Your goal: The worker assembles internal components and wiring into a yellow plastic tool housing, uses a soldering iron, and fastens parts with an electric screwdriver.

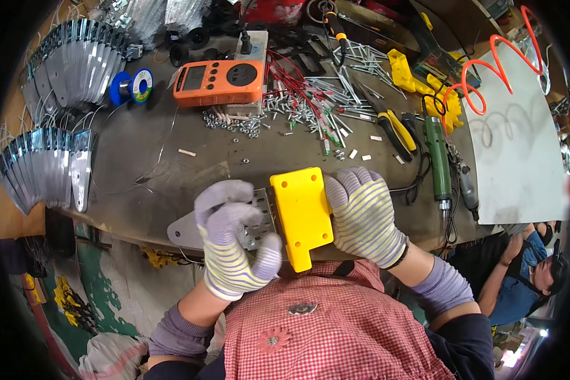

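Note:
A yellow plastic cover (303,212) with a hole near each corner and a tab at its lower end is at the table's near edge. My right hand (364,215), in a striped knit glove, grips its right edge. Against the cover's left side lies a grey metal plate (187,229) with slots, tapering to a rounded end on the left. My left hand (234,237), gloved the same way, is over this plate with fingers bent and thumb held apart. Nothing shows between them; the hand partly hides the plate's middle.
An orange multimeter (218,83), a solder spool (131,87) and loose screws and nuts (250,126) lie farther back. Metal plates (41,161) stand at left. Yellow-handled pliers (396,134) and a green electric screwdriver (437,161) lie right. Another person (529,278) is at far right.

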### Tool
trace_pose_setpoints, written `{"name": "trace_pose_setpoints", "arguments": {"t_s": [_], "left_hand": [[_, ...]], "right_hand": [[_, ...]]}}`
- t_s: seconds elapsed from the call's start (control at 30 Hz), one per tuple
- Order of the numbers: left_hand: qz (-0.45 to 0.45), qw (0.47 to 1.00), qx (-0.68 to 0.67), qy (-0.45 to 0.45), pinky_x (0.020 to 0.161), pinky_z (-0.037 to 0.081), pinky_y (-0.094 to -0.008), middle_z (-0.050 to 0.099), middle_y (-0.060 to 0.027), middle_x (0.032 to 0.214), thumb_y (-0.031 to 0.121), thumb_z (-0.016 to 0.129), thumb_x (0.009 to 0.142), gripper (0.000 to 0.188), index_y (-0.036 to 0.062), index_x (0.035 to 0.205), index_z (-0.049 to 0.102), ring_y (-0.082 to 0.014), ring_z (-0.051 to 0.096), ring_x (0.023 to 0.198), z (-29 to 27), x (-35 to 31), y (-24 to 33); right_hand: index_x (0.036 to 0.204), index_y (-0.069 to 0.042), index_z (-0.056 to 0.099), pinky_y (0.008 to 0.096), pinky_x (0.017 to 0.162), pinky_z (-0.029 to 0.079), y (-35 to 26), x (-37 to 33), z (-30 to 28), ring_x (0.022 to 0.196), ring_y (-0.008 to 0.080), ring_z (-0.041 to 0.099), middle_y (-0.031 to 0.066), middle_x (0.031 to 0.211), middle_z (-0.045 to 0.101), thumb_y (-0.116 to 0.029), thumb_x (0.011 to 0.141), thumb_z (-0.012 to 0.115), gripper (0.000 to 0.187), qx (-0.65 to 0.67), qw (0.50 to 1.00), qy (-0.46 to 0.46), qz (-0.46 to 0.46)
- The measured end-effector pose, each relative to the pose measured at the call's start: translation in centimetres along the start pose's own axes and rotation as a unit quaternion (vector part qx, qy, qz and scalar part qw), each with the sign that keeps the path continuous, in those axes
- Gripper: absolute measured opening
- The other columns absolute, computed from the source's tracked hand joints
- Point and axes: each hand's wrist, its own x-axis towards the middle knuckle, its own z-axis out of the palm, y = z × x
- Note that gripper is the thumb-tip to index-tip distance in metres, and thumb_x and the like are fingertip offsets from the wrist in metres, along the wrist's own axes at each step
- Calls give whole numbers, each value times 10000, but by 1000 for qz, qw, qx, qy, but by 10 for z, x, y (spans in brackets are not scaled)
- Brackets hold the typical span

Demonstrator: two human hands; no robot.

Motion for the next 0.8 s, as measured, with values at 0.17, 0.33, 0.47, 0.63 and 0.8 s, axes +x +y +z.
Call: {"name": "trace_pose_setpoints", "arguments": {"t_s": [0.17,0.33,0.47,0.63,0.8], "left_hand": [[78,918,206,-331,1080,308,-616,348,-291,1524,714,751,602,1061,112,1437,495,-482,393,1354,1,32,17],[84,920,217,-316,1076,320,-600,393,-262,1494,669,766,552,1050,143,1426,518,-473,423,1315,4,29,15],[98,921,225,-301,1073,324,-591,399,-261,1483,662,777,544,1038,154,1413,521,-465,439,1288,4,29,15],[103,916,241,-304,1078,318,-591,384,-266,1485,643,775,560,1044,156,1436,483,-472,426,1291,6,27,15],[108,915,246,-300,1069,329,-591,378,-274,1489,650,754,585,1030,152,1444,482,-482,428,1283,6,25,15]], "right_hand": [[1069,-66,596,396,688,476,-6,3,2,801,254,595,63,871,580,-266,816,628,323,-66,998,-15,5],[1119,-112,604,444,717,535,40,11,-22,833,320,681,105,879,667,-237,787,698,367,149,977,-146,-34],[1107,-107,625,450,690,548,48,17,-28,829,336,703,125,877,711,-263,778,758,387,111,961,-252,8],[1112,-96,625,448,672,547,41,14,-25,810,333,708,112,864,716,-305,780,776,420,39,959,-276,47],[1205,-36,635,458,816,536,64,30,-51,979,410,658,222,1029,700,-428,904,685,496,375,855,-336,123]]}}
